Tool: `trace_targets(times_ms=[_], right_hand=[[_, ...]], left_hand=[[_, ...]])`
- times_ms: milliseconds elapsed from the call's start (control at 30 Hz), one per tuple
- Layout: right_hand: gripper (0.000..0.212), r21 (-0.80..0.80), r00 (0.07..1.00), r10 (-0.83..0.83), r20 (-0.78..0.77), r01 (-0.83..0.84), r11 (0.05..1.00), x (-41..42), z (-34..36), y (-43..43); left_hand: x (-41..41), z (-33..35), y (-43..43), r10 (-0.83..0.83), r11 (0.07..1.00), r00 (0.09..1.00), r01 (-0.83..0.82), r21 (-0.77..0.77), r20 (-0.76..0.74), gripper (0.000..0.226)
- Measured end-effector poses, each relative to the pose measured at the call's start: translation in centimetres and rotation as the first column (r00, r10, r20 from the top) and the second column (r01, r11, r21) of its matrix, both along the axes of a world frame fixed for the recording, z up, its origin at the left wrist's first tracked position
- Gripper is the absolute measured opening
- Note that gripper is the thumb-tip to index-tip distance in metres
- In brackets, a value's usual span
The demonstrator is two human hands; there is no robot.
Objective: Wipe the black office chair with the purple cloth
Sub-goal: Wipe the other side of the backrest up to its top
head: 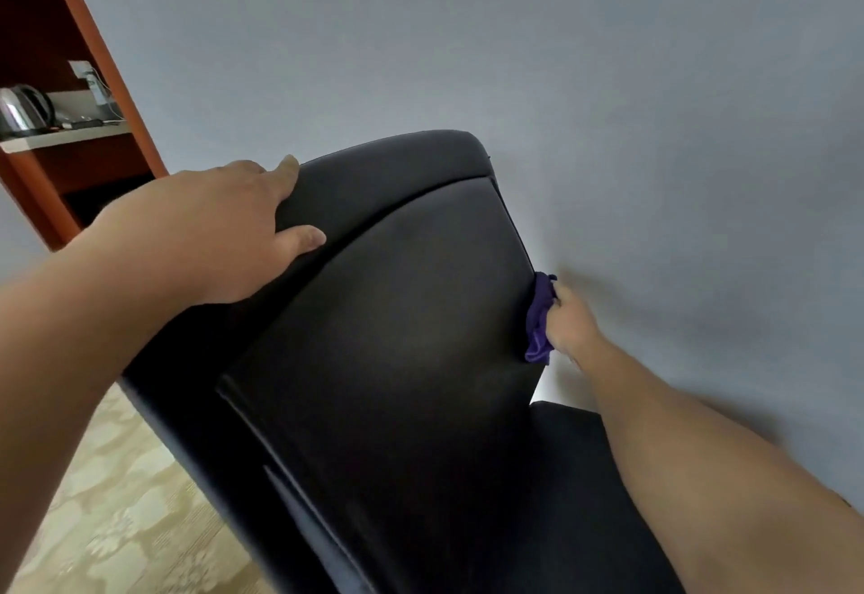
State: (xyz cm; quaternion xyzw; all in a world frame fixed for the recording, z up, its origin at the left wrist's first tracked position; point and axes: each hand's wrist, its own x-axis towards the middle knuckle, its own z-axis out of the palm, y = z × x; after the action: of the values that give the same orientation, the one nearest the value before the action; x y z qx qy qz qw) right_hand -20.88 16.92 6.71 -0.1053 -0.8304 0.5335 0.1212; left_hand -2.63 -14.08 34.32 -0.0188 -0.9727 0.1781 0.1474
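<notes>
Left hand (pixel 219 228) clamps fingers (pixel 287 170) over black office chair (pixel 397 313); right hand (pixel 572 322) grips purple cloth (pixel 537 320), wiping its side edge; next, likely stroke downward.

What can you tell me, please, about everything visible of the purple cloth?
The purple cloth is a small, soft-looking fabric rag, deep violet, bunched into crumpled folds rather than spread flat. The right hand grips it and presses it against the side edge of the black office chair backrest, about midway up, next to the grey wall. A loose end hangs below the hand. How far it reaches behind the edge cannot be seen.
</notes>
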Motion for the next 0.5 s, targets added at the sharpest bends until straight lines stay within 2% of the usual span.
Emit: trace_targets(times_ms=[133,233,333,433,500], right_hand=[[0.049,0.082,0.976,-0.017,0.215,-0.001,0.997,3.1,-3.9,-0.9],[0.044,0.102,0.932,0.036,0.362,-0.078,0.992,6.5,-6.4,-3.5],[0.041,-0.028,0.875,0.151,0.460,-0.156,0.987,10.7,-8.5,-7.0],[0.037,-0.210,0.856,0.195,0.479,-0.104,0.972,14.4,-9.9,-9.7],[0.035,-0.251,0.865,0.224,0.449,-0.119,0.961,15.7,-10.9,-9.9]], left_hand=[[0.3,0.0,0.2,-0.003,1.000,1.000,0.003,0.005,-0.008,0.084],[0.4,-0.1,0.0,-0.009,1.000,1.000,0.009,0.015,-0.015,0.083],[0.2,-0.3,-0.4,-0.025,0.999,0.999,0.026,0.019,-0.030,0.083],[-0.2,-0.7,-0.9,-0.039,0.999,0.997,0.040,0.009,-0.073,0.081],[-0.4,-0.9,-1.2,-0.057,0.998,0.991,0.057,-0.008,-0.117,0.078]])
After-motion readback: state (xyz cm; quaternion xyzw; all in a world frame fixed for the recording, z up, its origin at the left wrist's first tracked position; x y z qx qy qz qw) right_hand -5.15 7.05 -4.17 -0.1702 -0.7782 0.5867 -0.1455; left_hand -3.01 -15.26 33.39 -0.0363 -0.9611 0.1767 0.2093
